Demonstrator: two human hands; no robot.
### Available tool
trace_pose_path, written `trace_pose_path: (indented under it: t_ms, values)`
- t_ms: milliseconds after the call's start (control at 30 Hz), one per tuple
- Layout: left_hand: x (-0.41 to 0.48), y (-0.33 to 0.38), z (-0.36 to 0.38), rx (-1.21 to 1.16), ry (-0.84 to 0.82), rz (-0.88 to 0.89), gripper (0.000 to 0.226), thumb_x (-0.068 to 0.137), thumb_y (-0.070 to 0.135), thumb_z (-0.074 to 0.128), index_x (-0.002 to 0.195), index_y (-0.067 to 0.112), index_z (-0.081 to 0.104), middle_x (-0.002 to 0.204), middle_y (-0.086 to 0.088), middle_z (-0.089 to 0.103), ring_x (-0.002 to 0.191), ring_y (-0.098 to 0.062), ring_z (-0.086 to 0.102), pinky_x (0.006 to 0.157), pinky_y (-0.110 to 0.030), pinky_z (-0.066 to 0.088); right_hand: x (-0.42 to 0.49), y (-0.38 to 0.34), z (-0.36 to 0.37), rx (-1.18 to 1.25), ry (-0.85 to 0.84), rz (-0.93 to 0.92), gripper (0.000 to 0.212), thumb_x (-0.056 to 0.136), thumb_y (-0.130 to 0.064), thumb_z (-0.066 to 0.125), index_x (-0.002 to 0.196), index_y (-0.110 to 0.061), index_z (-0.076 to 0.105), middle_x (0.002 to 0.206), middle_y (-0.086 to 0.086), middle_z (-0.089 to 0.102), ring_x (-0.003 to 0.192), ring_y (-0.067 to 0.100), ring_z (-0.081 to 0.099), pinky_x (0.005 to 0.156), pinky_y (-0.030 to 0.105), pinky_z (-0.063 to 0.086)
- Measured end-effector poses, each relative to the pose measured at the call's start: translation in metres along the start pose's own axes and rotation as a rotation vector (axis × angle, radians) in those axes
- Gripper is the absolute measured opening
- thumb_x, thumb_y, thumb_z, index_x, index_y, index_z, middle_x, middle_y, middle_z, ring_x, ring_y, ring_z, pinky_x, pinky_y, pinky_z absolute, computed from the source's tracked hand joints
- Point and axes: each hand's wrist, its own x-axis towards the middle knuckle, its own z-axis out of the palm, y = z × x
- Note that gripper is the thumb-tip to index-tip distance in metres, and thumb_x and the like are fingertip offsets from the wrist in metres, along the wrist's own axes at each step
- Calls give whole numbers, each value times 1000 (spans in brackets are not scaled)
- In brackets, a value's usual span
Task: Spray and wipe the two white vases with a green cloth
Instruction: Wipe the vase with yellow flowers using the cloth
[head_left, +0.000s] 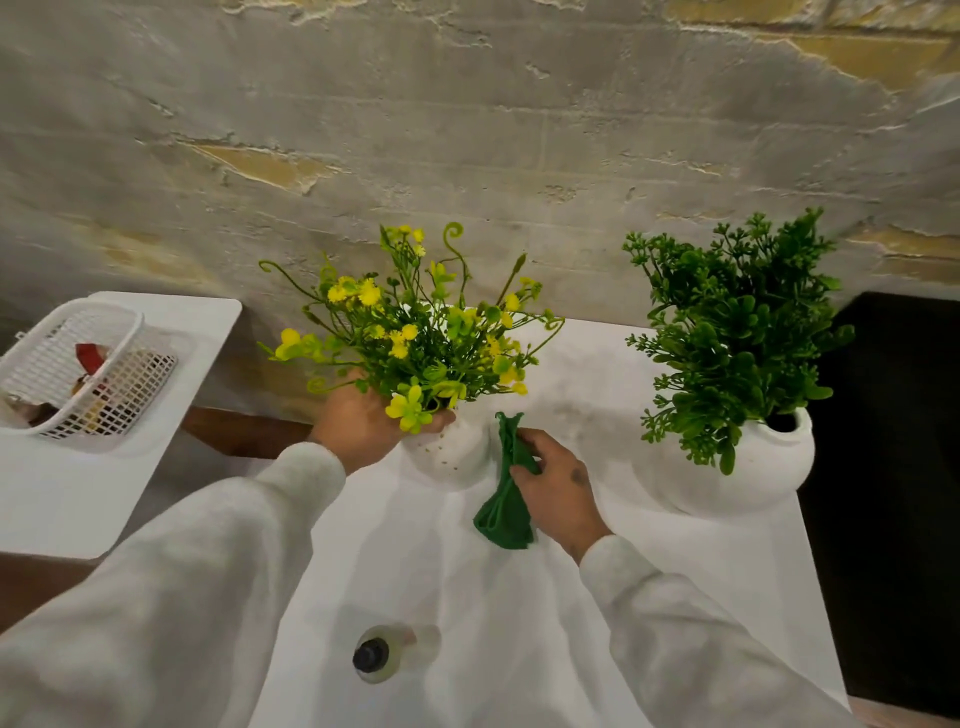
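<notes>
A white vase (451, 457) with yellow flowers stands at the middle of the white table, droplets speckling its front. My left hand (363, 418) grips its neck from the left, under the blooms. In my right hand (558, 491) I hold the bunched green cloth (506, 499), whose top touches the vase's right side. The second white vase (727, 478), holding dark green foliage, sits to the right, apart from both hands. A clear spray bottle (382, 656) with a black cap stands upright near the table's front, untouched.
The white table (675, 571) ends at a dark gap on the right. A lower white surface on the left bears a white mesh basket (78, 369) with small items. A rough plaster and brick wall rises right behind the vases.
</notes>
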Motion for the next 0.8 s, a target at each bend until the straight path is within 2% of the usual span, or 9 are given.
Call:
trace_pose_path:
  t_ms: [100,133,200,300,367,467,633,733,800]
  values:
    - [-10,5,-3,266,173,448,14,93,45,55,84,34,51,62,3,50,72,-11,59,57,-13,35,5,-7,-4,-6,31,-29,40,94,-7,57,130,-26,61,121,-4,66,97,15,63,74,4,45]
    - [-13,13,-7,221,92,485,27,102,40,39,89,41,63,61,0,61,62,-14,63,54,-14,40,7,-11,-6,-11,44,-52,40,94,-8,56,129,-26,62,120,-4,66,96,13,62,72,0,43]
    - [-11,11,1,299,343,687,69,106,22,16,78,42,76,52,0,63,42,-17,60,43,-15,39,8,-21,-8,14,68,-115,40,94,-7,56,128,-25,64,121,-6,66,100,10,60,79,4,43]
    - [-23,24,5,13,221,300,31,94,34,56,64,35,61,51,10,52,35,1,51,38,-9,34,7,-37,-3,41,101,-258,40,89,0,57,119,-24,70,117,-13,63,109,10,57,101,19,42]
    - [-13,-1,27,-101,150,123,32,77,43,75,66,25,50,46,14,52,43,9,52,39,-2,31,6,-38,3,-11,106,-365,41,86,2,57,114,-23,74,116,-14,61,114,12,55,105,21,40]
    - [-8,-12,20,-244,31,67,29,75,43,77,76,26,54,51,33,57,52,22,52,42,1,35,-3,-27,7,-86,109,-407,40,88,-3,54,113,-26,75,123,-12,56,115,10,50,101,10,34]
    - [3,-24,12,-154,-96,25,28,80,48,70,93,26,59,73,15,55,59,7,49,52,-5,38,-7,-16,9,-118,165,-470,40,86,-11,51,113,-27,75,121,-13,54,110,16,52,97,13,37]
    - [-1,-21,7,144,-1,286,12,86,39,64,94,30,65,68,7,58,58,-6,54,48,-11,41,3,-29,11,-154,153,-432,40,91,-4,53,119,-24,73,125,-5,55,114,18,51,95,1,27]
    - [5,-23,6,358,98,632,34,90,18,43,105,30,71,68,-8,68,55,-23,65,45,-18,48,1,-29,13,-190,160,-447,40,92,-3,53,121,-23,71,127,-2,55,114,19,49,94,-3,22]
